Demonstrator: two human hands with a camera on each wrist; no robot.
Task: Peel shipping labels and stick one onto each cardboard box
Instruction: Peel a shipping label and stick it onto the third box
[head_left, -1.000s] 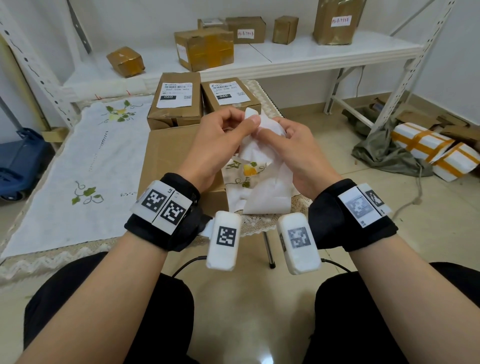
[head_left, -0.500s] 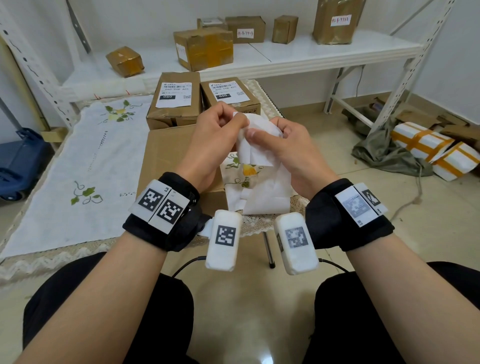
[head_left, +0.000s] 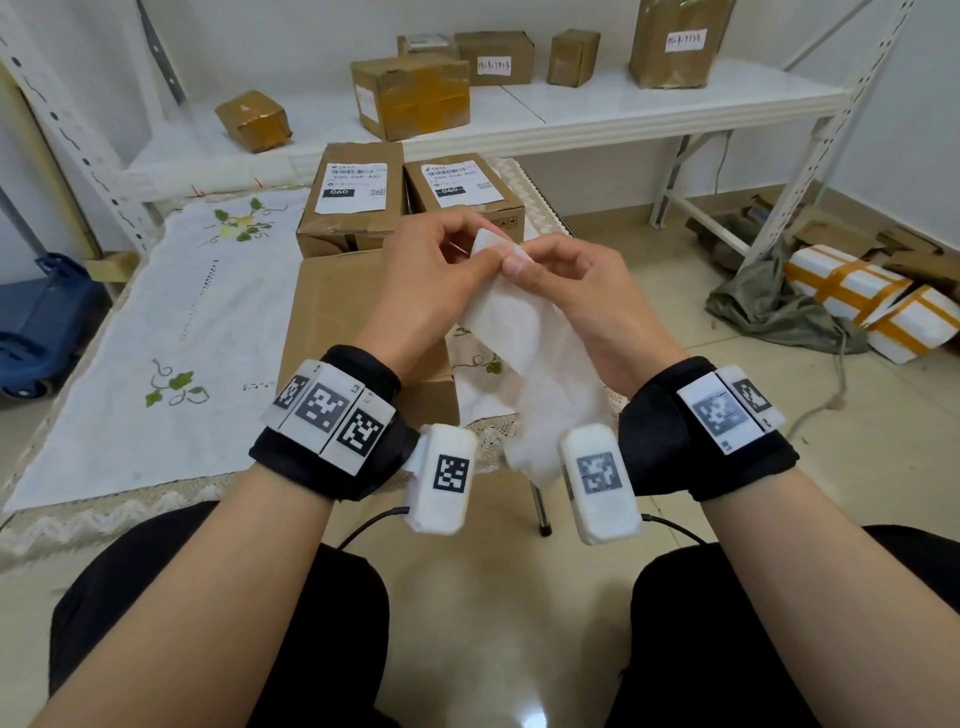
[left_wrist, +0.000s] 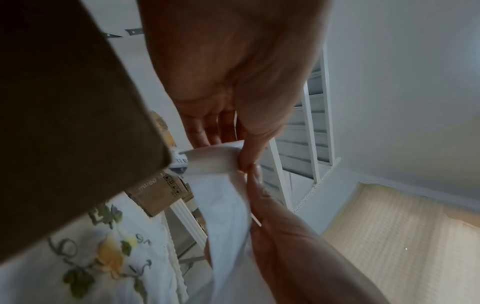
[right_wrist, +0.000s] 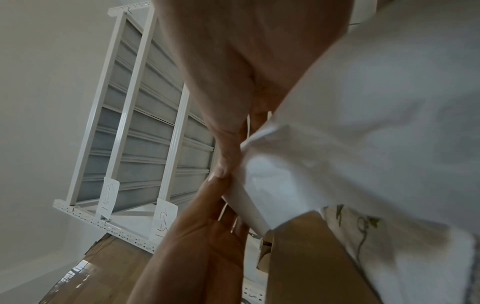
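Currently your left hand and right hand each pinch the top corner of one white label sheet, held above the worktop. Two labelled boxes stand beyond one plain box. Six boxes sit on the shelf.

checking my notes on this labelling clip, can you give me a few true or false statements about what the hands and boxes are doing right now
1. Both the left hand and right hand pinch the white paper label sheet. True.
2. The large brown cardboard box nearest the person already carries a label. False: its visible top is bare.
3. Two smaller brown boxes behind it carry printed white labels. True.
4. The label sheet lies flat on the embroidered white tablecloth. False: it is held up in the air.
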